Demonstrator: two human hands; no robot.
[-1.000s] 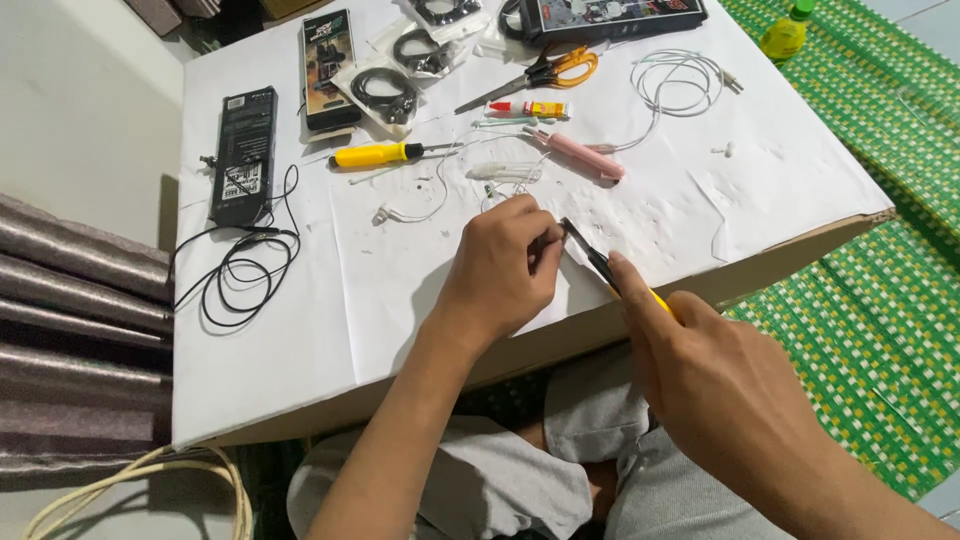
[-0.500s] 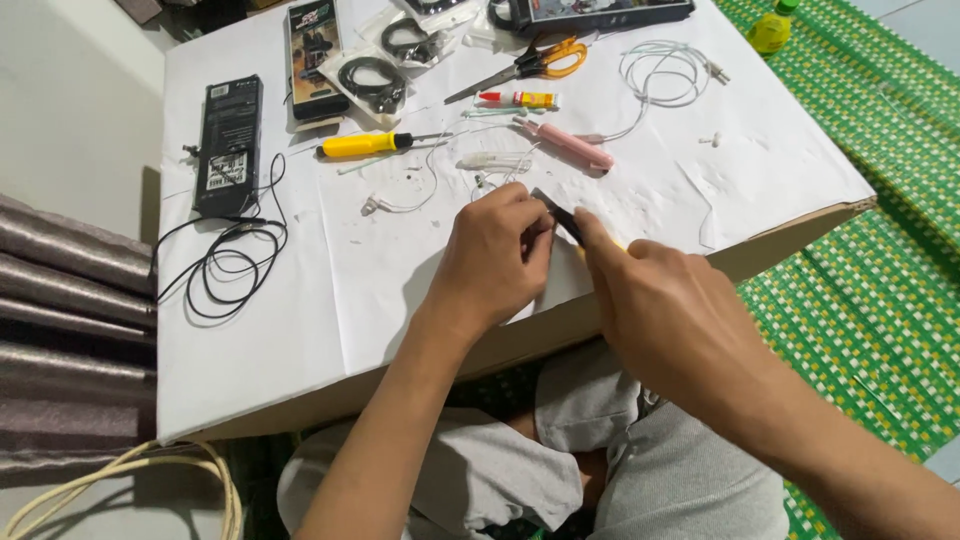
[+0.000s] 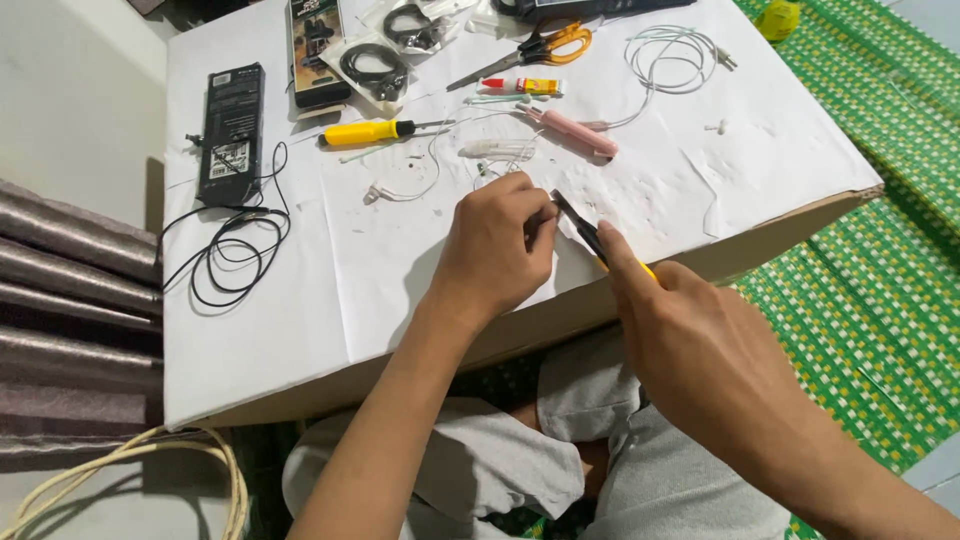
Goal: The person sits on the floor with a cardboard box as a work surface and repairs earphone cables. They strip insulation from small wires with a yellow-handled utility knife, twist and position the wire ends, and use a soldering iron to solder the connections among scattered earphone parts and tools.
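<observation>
My left hand [image 3: 497, 250] rests on the white paper-covered board [image 3: 330, 300], its fingers pinched on something small that stays hidden. My right hand [image 3: 690, 340] grips a black-bladed cutter with a yellow handle [image 3: 590, 235]; its index finger lies along the blade. The blade tip meets my left fingertips. A thin white wire [image 3: 420, 175] trails from beyond my left hand toward a small white earbud piece.
On the board lie a yellow-handled screwdriver [image 3: 370, 131], a pink tool [image 3: 575, 132], orange-handled scissors [image 3: 545, 47], a coiled white cable [image 3: 670, 55], a small glue tube [image 3: 525, 86], a black box [image 3: 232, 130] with a coiled black cable [image 3: 235, 255], and bagged earphones [image 3: 375, 60]. Green woven mat [image 3: 880, 270] lies right.
The view has shifted slightly. Both hands stay together at the board's front; my right hand has slid a little forward with the cutter toward my left fingertips.
</observation>
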